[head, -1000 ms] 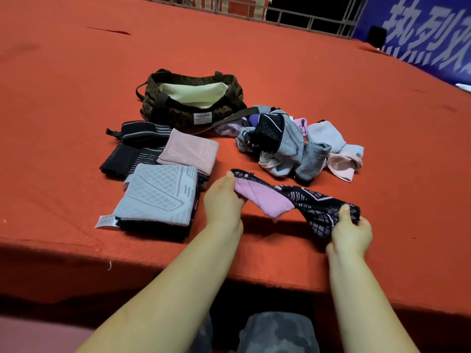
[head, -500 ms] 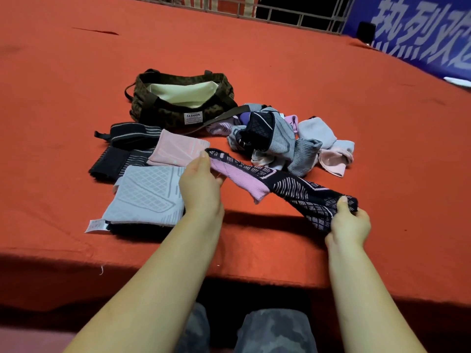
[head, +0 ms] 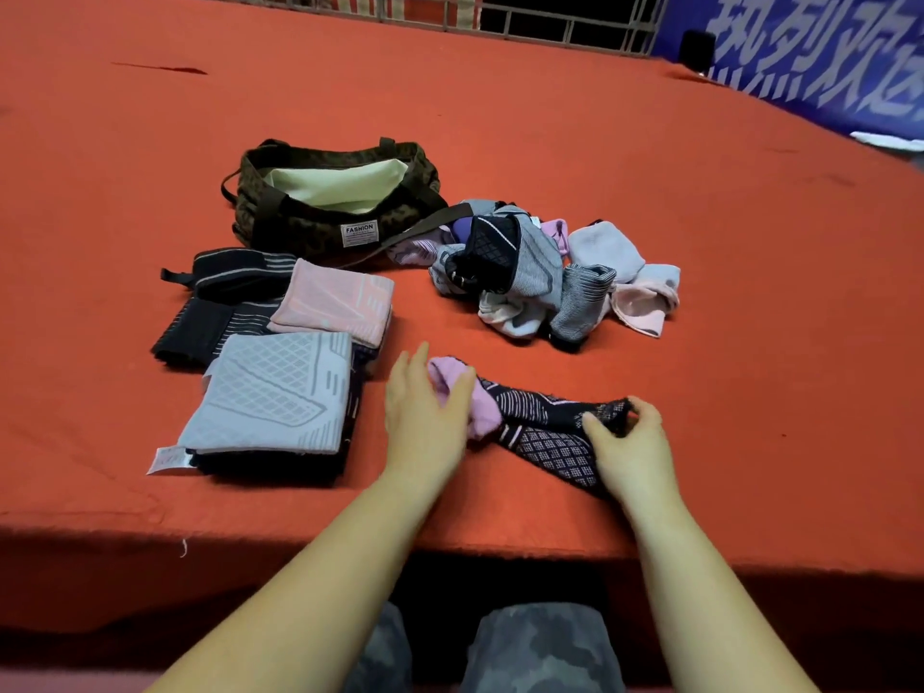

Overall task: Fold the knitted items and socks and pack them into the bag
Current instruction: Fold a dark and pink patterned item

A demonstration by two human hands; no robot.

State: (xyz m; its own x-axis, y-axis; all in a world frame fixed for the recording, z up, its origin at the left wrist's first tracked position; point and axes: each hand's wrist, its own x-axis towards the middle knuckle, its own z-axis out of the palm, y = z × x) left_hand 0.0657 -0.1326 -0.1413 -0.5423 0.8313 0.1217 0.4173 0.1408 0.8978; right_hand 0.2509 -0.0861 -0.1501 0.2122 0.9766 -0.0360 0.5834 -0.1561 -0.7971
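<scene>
From my remote seat I see both hands on a dark patterned sock [head: 542, 422] with a pink toe, which lies flat on the red tabletop [head: 650, 142] near its front edge; the left hand [head: 425, 417] rests on the pink end with fingers straight and spread, pressing rather than gripping; the right hand [head: 627, 442] has its fingers curled, pinching the dark cuff end, and the sock runs between the two hands; just to the left of the left hand sits a folded grey knitted piece [head: 272, 392] with a white tag at its near corner, stacked on dark folded items; beyond that lie a folded pink knitted piece [head: 335, 302] and black striped folded pieces [head: 220, 302]; straight ahead of the hands, well apart from them, is a loose heap of unfolded socks [head: 540, 272] in grey, black, lilac and pink; farther still and to the left of that heap stands the camouflage bag [head: 310, 227], mouth open to a pale lining, a "FASHION" label on its near side, one strap trailing toward the heap.
</scene>
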